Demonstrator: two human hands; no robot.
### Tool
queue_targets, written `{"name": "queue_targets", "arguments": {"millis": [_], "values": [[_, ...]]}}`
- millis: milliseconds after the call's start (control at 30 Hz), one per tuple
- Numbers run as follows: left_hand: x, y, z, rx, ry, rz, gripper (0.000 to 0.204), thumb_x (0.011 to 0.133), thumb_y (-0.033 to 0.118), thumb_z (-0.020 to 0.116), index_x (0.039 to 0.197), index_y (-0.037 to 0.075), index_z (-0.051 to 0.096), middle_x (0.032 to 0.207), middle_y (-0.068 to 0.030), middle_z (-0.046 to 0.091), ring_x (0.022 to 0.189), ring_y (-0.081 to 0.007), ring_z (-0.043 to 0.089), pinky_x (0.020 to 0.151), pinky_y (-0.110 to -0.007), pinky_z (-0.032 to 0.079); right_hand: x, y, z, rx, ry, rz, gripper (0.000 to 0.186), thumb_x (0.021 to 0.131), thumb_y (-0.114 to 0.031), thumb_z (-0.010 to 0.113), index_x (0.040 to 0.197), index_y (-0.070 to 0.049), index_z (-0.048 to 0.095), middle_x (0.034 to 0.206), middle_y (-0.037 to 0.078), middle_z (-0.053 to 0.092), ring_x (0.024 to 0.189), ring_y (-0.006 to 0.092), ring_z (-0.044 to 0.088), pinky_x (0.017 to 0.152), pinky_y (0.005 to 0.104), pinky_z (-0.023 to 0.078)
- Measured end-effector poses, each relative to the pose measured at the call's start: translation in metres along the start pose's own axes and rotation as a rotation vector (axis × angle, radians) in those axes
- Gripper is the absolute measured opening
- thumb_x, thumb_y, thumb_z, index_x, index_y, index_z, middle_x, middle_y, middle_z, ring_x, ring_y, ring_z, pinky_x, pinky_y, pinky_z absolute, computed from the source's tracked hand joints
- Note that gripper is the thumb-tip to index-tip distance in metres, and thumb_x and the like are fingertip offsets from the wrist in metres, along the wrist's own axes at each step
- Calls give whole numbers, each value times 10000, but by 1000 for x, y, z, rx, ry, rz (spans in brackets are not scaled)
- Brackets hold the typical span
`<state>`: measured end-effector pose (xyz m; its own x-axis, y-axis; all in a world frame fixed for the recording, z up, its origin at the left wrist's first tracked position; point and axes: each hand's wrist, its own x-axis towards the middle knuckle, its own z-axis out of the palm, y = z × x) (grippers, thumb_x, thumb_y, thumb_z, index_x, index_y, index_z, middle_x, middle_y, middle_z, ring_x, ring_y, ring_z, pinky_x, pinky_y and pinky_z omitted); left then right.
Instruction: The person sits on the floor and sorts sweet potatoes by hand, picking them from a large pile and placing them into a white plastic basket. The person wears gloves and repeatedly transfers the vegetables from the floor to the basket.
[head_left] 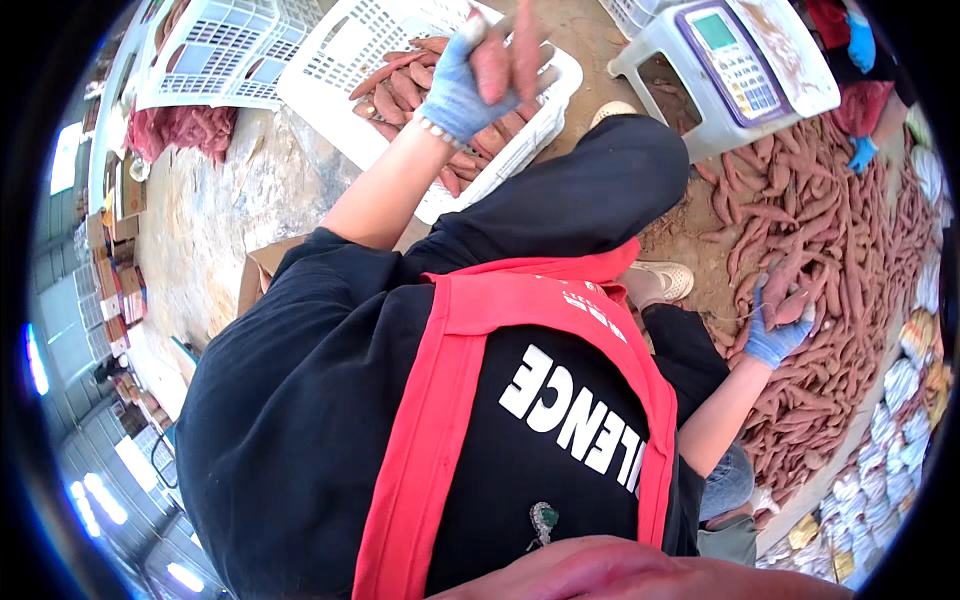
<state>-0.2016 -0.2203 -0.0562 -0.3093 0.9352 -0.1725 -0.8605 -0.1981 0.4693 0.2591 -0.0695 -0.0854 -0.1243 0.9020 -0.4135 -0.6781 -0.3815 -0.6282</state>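
My left hand [458, 98], in a blue-grey work glove, is raised over a white plastic crate [568, 88]. Its fingers are closed round sweet potatoes [490, 70], partly blurred by motion. Inside the crate lie several more reddish sweet potatoes [402, 92]. On the right, my right hand [778, 340], in a matching glove, is at a large heap of sweet potatoes [845, 205]. Its fingers curl round sweet potatoes [790, 307] at the heap's surface; a larger one [786, 270] lies against them.
A digital scale [735, 62] with a keypad rests on a white stool [690, 100]. Stacked white crates [225, 45] and red mesh sacking [180, 130] are at upper left. Another person's blue-gloved hand [861, 45] shows at upper right. White and yellow bundles [880, 450] line the heap's far side.
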Motion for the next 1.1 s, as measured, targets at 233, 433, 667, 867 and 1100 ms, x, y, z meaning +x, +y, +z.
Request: {"name": "queue_targets", "arguments": {"millis": [233, 433, 667, 867, 1100], "values": [[-15, -10, -184, -271, 834, -2, 459, 767, 363, 516, 1141, 120, 406, 1071, -105, 496, 966, -294, 484, 892, -517, 371, 14, 36, 8, -145, 52, 179, 493, 752, -321, 532, 1201, -147, 421, 1203, 68, 453, 1082, 256, 429, 887, 436, 365], [44, 70, -226, -46, 901, 239, 488, 813, 465, 443, 1127, 92, 438, 1096, -138, 501, 1062, -300, 418, 903, -510, 339, 8, 48, 17, -197, 29, 189, 565, 765, -288, 526, 1282, -158, 341, 1253, 75, 407, 1106, 262, 420, 909, 427, 345], [25, 57, -287, 222, 1060, 58, 463, 761, 358, 615, 1074, 50, 467, 1053, -117, 491, 951, -269, 467, 773, -475, 444, -3, 69, 41, -239, 124, 168, 474, 753, -331, 537, 1173, -138, 431, 1170, 65, 466, 1027, 260, 470, 831, 425, 402], [1, -6, -283, 271, 1169, -237, 362, 715, 331, 685, 933, 89, 528, 889, -73, 521, 761, -203, 506, 580, -342, 483, 5, 72, 34, -246, 89, 218, 467, 745, -328, 541, 1150, -118, 444, 1123, 77, 491, 996, 267, 481, 822, 426, 407], [46, 69, -289, 143, 645, 201, 394, 819, 371, 528, 979, 11, 508, 844, -129, 542, 835, -282, 542, 693, -385, 516, 4, 76, 32, -260, 87, 219, 511, 746, -324, 530, 1198, -119, 407, 1182, 77, 460, 1003, 267, 483, 815, 429, 409]]}}
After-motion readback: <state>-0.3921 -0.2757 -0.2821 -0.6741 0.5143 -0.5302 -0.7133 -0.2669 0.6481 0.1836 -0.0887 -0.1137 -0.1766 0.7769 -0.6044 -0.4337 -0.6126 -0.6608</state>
